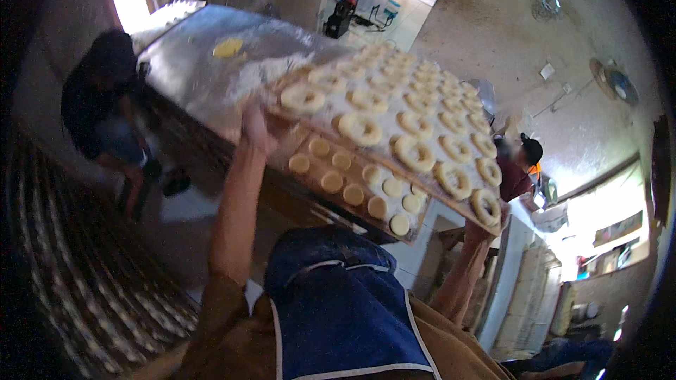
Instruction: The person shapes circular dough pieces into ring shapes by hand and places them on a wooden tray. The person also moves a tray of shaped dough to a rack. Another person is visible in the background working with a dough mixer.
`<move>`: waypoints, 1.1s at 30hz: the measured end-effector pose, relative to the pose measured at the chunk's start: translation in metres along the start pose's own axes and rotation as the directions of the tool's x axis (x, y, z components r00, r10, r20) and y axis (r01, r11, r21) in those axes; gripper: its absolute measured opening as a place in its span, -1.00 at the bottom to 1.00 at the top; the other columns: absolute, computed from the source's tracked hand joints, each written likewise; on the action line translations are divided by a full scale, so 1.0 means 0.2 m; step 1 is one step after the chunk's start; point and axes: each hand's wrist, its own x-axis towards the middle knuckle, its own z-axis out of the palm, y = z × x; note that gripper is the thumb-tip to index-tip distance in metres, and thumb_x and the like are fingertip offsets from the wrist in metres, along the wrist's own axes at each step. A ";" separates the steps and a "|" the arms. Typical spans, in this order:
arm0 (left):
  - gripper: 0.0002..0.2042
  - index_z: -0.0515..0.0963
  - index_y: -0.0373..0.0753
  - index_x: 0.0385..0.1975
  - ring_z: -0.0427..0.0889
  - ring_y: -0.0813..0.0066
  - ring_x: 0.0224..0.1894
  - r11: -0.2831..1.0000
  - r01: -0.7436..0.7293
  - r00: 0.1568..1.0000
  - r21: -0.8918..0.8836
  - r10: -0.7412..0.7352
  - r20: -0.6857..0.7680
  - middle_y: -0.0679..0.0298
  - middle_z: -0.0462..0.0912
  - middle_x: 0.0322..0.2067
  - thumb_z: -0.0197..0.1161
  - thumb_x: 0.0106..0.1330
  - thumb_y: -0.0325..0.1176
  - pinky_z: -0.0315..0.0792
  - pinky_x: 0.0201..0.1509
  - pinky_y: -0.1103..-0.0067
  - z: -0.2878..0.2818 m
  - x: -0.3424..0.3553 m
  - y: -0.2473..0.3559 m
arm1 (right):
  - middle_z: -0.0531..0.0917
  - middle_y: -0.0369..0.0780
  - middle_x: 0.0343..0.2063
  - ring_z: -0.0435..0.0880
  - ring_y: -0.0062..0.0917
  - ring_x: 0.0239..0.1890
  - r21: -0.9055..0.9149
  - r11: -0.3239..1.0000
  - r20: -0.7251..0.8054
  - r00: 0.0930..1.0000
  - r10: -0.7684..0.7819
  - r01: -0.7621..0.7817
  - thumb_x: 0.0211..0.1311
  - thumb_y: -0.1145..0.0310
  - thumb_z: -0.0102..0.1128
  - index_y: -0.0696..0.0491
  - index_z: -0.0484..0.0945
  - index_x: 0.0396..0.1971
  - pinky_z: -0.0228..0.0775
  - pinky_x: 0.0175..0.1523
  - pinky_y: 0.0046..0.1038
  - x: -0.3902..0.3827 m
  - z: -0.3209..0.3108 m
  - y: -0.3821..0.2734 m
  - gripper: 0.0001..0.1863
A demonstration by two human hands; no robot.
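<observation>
Between my two hands a wide board (394,163) is held up, tilted down toward the right. Rows of raw ring doughnuts (360,129) cover its floured top. My left hand (259,130) grips the board's near left corner, fingers partly hidden by its edge. At the near right corner, my right hand (486,229) is closed on the board, most of its fingers hidden beneath. Below it lies a second board (310,162) with several flat dough rounds (332,181).
A floured metal worktable (190,56) stretches behind on the left, with a yellow dough piece (227,48) on it. One person (105,105) in dark clothes bends at its left side; another person (517,158) in a cap stands beyond the board. A rack with long rows (91,288) fills the lower left.
</observation>
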 end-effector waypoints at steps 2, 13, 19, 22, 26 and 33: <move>-0.43 0.28 -0.47 0.17 0.49 0.13 0.11 1.000 -0.028 0.985 0.008 0.026 0.171 -0.04 0.46 0.08 -0.13 0.33 -0.10 0.40 0.21 0.30 0.11 -0.03 0.10 | 0.61 -0.15 -0.37 0.61 -0.27 -0.26 -0.297 0.923 0.039 0.969 -0.243 0.244 -0.13 0.23 0.48 0.12 0.60 -0.37 0.42 -0.13 -0.29 0.13 -0.11 -0.16 -0.64; -0.44 0.53 -0.35 -0.11 0.51 -0.04 0.08 0.866 -0.408 0.710 0.291 0.100 0.697 -0.08 0.51 0.01 -0.01 0.31 0.12 0.35 0.24 0.08 1.21 -0.34 0.62 | 0.63 -0.12 -0.33 0.61 -0.26 -0.21 0.110 0.951 -0.170 0.949 -0.267 0.287 0.11 0.33 0.30 0.24 0.57 -0.27 0.52 -0.03 -0.17 0.90 -0.58 -1.10 -0.71; -0.44 0.51 -0.37 -0.16 0.52 -0.04 0.06 0.906 -0.401 0.797 0.132 0.275 0.538 -0.08 0.54 -0.05 0.05 0.28 0.13 0.39 0.20 0.07 1.51 -0.44 0.75 | 0.55 -0.04 -0.12 0.53 -0.20 0.00 0.992 0.054 0.101 0.978 0.182 -0.112 0.09 0.40 0.28 0.31 0.52 -0.20 0.45 0.14 -0.07 1.21 -0.66 -1.29 -0.67; -0.31 0.41 -0.47 0.04 0.48 -0.06 0.10 0.957 -0.290 0.758 -0.009 0.236 0.608 -0.13 0.49 0.02 0.01 0.24 0.15 0.33 0.26 0.09 1.55 -0.49 0.79 | 0.54 -0.03 -0.11 0.52 -0.20 0.01 0.987 0.076 0.127 0.978 0.163 -0.141 0.09 0.40 0.28 0.31 0.51 -0.19 0.44 0.15 -0.07 1.21 -0.67 -1.31 -0.66; -0.46 0.47 -0.27 -0.04 0.63 0.12 -0.09 0.895 -0.427 0.878 0.130 0.376 0.296 0.06 0.61 -0.12 -0.14 0.36 0.12 0.53 0.05 0.23 1.52 -0.75 0.81 | 0.53 -0.03 -0.11 0.51 -0.19 0.01 0.912 0.296 0.260 0.958 0.121 -0.285 0.09 0.39 0.27 0.30 0.50 -0.18 0.43 0.15 -0.07 0.95 -0.53 -1.40 -0.65; -0.75 0.51 -0.11 -0.21 0.62 0.43 -0.32 0.866 -0.490 0.870 0.098 0.479 0.118 0.33 0.60 -0.37 0.08 0.26 -0.13 0.57 -0.18 0.36 1.33 -1.56 0.57 | 0.52 -0.03 -0.09 0.50 -0.18 0.02 0.501 0.606 0.821 0.561 -0.105 -0.618 0.09 0.38 0.26 0.30 0.49 -0.16 0.41 0.15 -0.07 -0.10 0.02 -1.79 -0.63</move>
